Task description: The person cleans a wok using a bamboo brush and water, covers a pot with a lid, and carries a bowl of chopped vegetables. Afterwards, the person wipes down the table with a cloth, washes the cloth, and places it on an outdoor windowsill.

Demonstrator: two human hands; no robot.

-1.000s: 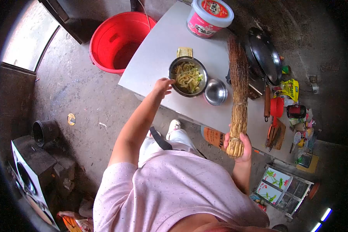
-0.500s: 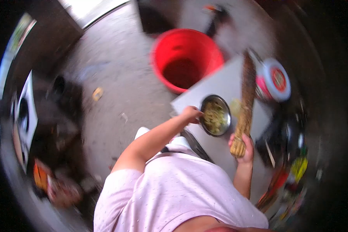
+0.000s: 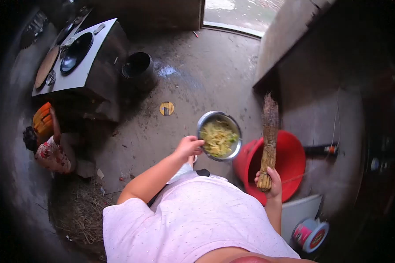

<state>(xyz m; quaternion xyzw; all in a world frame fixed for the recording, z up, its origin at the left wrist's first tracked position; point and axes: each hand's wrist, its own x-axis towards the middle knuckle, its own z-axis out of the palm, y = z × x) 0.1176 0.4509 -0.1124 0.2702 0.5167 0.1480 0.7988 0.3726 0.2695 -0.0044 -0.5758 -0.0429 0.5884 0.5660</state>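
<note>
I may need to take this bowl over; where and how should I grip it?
Probably by the bowl's rim opposite the left hand, from that outer side: the round rim is free there, and food fills the open middle.

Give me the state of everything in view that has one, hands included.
Left hand: closed on the bowl's rim
Metal bowl: held off the floor, uncovered
Shredded food: in the bowl
Right hand: gripping the brush's bound end
Twig brush: held, bristles pointing away from the wearer
Red bucket: open-topped
Plastic tub: lid on
Wok: uncovered
Dark bucket: open-topped, on floor
</note>
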